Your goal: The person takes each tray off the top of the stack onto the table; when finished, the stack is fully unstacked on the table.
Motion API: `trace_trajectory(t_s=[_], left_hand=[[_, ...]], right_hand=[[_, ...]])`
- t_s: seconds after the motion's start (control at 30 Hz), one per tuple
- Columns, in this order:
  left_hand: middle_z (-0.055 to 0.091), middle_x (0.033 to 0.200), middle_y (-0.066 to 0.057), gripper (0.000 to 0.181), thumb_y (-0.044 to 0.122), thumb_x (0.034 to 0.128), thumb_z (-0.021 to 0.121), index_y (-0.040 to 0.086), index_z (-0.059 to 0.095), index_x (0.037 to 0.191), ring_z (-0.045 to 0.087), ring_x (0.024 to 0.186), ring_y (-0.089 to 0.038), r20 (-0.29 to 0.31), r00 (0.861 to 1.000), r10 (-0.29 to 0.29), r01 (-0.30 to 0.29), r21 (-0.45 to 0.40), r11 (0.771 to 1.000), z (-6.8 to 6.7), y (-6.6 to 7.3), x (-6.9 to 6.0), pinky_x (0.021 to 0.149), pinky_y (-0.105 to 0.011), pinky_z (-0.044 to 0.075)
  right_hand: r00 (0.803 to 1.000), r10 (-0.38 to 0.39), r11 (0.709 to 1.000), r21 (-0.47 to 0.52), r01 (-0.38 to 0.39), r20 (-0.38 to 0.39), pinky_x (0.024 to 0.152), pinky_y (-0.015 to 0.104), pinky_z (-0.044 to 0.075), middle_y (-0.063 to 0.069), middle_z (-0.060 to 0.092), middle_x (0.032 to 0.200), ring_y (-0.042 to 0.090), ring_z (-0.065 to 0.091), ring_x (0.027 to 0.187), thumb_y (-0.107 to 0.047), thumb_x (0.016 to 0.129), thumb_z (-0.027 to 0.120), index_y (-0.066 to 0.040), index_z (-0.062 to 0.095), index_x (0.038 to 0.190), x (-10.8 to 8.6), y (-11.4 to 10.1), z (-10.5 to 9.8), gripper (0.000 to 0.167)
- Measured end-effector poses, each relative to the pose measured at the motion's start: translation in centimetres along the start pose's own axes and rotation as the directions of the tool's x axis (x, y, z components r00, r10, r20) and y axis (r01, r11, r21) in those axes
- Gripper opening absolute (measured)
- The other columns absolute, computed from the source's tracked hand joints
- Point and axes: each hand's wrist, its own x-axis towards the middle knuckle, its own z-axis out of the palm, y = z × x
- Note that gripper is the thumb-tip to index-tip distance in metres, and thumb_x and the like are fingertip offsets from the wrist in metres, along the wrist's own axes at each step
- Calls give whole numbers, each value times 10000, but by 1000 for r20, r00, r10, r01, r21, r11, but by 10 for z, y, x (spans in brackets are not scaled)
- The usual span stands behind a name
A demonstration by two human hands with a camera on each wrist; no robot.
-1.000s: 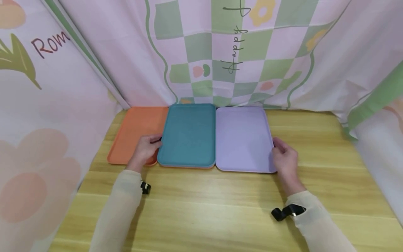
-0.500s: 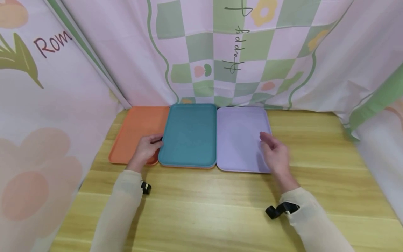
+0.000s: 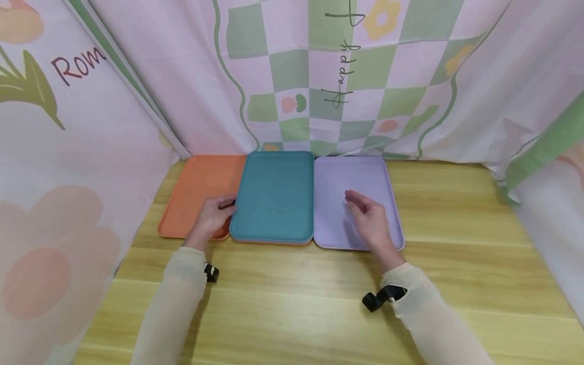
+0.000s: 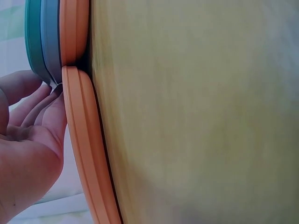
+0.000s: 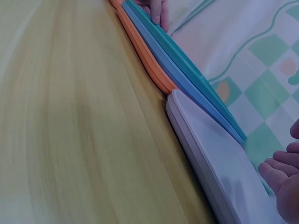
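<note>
Your left hand (image 3: pixel 211 217) pinches the teal, rectangular, plastic-looking tray (image 3: pixel 275 197), left of the lilac, rectangular, plastic-looking tray (image 3: pixel 332 177). Your empty right hand (image 3: pixel 370 219) hovers above the lilac tray. Expect the teal tray to be light and stiff (smooth rims may slip); grip opposite edges.
</note>
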Motion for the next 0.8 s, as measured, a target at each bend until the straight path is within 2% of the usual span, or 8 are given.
trace_trajectory(t_s=[0.2,0.3,0.43,0.5,0.57,0.8], left_hand=[[617,1543,-220,452,79,1069,623,-5,609,1512,563,1474,-339,-11,1000,9,-9,-10,1000,1,-3,1,1198,-478,505],[617,1540,-226,451,76,1067,621,-15,608,1509,565,1472,-343,-12,1000,19,-19,-12,1000,1,-3,1,1199,-477,505],[609,1545,-234,450,73,1071,620,-21,602,1511,557,1478,-352,-10,1000,19,-19,-20,1000,1,-4,2,1200,-482,503],[608,1546,-236,449,76,1073,625,-20,603,1511,553,1481,-356,-12,1000,14,-14,-25,1000,1,-4,2,1201,-482,502],[607,1548,-234,449,82,1075,624,-15,603,1513,552,1482,-355,-11,1000,11,-11,-21,1000,0,-4,2,1204,-483,500],[625,1532,-224,446,94,1072,635,8,617,1510,566,1469,-356,-20,1000,0,0,8,1000,0,-4,3,1193,-490,510]], right_hand=[[999,0,999,43,-2,37,905,0,477,255,709,1392,372,686,1325,-61,1072,607,62,668,1423,0,-1,19,377],[999,10,999,40,-12,51,947,45,502,244,701,1414,360,683,1334,-75,1072,611,59,664,1428,0,-1,28,384],[997,26,999,21,-28,72,1106,271,555,226,675,1465,350,660,1371,-102,1077,602,47,650,1451,0,-2,41,405],[996,26,999,19,-28,80,1164,400,539,235,661,1480,363,644,1390,-106,1079,597,51,637,1463,0,-3,47,416],[996,25,999,18,-26,87,1194,475,514,249,643,1495,383,630,1403,-105,1077,591,59,618,1477,0,-4,52,433],[991,60,998,0,-61,119,1217,481,493,258,588,1552,394,592,1445,-136,1073,582,63,558,1527,1,-6,67,497]])
